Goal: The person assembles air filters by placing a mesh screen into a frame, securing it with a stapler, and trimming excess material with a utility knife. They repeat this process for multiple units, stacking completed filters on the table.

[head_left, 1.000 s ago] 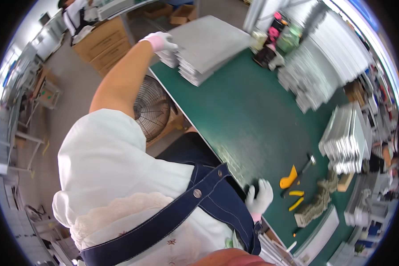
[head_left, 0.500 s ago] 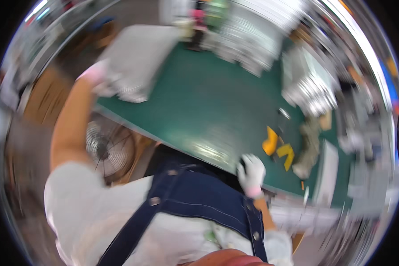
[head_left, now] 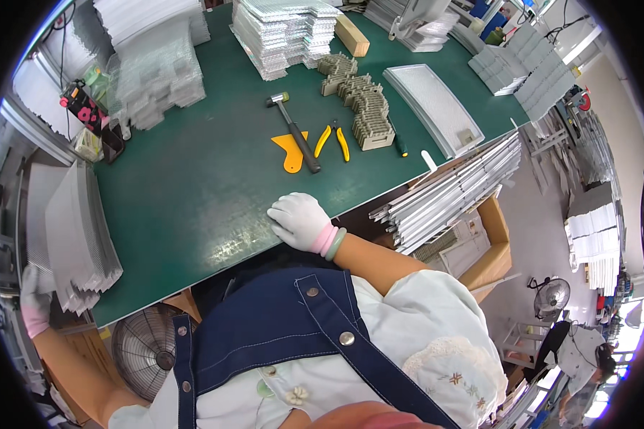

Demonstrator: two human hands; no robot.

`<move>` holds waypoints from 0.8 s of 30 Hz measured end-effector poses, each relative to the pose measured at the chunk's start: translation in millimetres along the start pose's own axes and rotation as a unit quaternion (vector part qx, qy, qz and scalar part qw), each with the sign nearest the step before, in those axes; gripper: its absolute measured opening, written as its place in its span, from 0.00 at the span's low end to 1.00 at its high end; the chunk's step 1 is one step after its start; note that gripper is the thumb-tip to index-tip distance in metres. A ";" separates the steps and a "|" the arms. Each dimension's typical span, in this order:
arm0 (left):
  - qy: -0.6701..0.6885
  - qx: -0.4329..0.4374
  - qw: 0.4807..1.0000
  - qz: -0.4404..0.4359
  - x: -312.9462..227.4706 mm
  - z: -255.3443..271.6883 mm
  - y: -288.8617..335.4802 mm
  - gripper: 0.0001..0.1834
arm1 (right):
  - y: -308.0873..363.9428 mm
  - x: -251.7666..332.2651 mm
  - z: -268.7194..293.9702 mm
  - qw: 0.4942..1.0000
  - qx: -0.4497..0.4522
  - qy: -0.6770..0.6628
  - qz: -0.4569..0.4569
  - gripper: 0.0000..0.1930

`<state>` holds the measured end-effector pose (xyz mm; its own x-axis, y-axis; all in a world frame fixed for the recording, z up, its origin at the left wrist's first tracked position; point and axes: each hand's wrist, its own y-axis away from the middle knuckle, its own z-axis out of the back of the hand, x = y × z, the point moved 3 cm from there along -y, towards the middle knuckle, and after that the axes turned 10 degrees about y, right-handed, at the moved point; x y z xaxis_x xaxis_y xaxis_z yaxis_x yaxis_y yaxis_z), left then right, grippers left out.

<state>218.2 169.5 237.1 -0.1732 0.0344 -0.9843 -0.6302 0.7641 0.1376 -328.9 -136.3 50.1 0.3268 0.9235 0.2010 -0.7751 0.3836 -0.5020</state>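
Note:
At the far left, my left hand point(head_left: 34, 297), in a white glove with a pink cuff, is at the outer corner of a grey mesh panel point(head_left: 38, 214). Its fingers are closed on the panel's edge, partly hidden. Beside that panel is a stack of similar panels point(head_left: 79, 229). My right hand point(head_left: 300, 222), gloved alike, rests by the green table's point(head_left: 172, 207) front edge with its fingers curled and nothing seen in them. Beyond it lie an orange scraper point(head_left: 290, 151), a hammer point(head_left: 298, 136) across it, and yellow-handled pliers point(head_left: 333, 141).
Beige slotted blocks point(head_left: 368, 107), a screwdriver point(head_left: 402, 149) and a white-framed panel point(head_left: 436, 107) lie to the right. Stacked mesh sheets point(head_left: 283, 36) stand at the back. Metal strips point(head_left: 451, 193) project beside the table; a floor fan point(head_left: 147, 350) stands below its left end.
The view has swung right and become sharper, showing more of the room there. My left hand remains at the left panels; my right hand stays near the table's front edge.

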 end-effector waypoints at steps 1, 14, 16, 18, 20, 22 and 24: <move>0.040 0.024 0.999 -0.017 -20.5 7.3 22.4 0.21 | -4.2 2.3 -0.7 1.000 0.007 -0.008 0.007 0.11; -0.485 -0.098 0.851 -0.175 223.0 -294.5 75.9 0.21 | -53.4 3.3 2.5 0.995 0.099 0.013 0.025 0.28; -0.599 0.041 0.760 -0.248 211.5 -302.1 69.5 0.21 | -46.8 -1.8 -23.9 0.983 0.171 0.032 0.048 0.25; -0.582 0.178 0.773 -0.179 206.0 -288.4 57.4 0.24 | -79.9 -5.3 -15.8 0.968 0.247 -0.004 0.043 0.22; -0.585 0.126 0.776 -0.199 163.8 -285.8 18.3 0.24 | -124.9 -25.1 -6.1 0.969 0.227 -0.094 0.002 0.20; -0.540 0.037 0.793 -0.280 125.2 -282.8 -44.0 0.24 | -197.6 -40.4 -0.5 0.975 0.122 -0.177 -0.061 0.19; -0.413 -0.105 0.801 -0.420 85.5 -261.4 -128.6 0.25 | -279.8 -31.0 7.0 0.943 0.077 -0.274 -0.170 0.19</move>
<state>86.6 -94.2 164.2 0.8841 0.0451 -0.4651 -0.3906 0.6179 -0.6824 -126.0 -272.2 190.2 0.2759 0.5958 0.7542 -0.7587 0.6167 -0.2097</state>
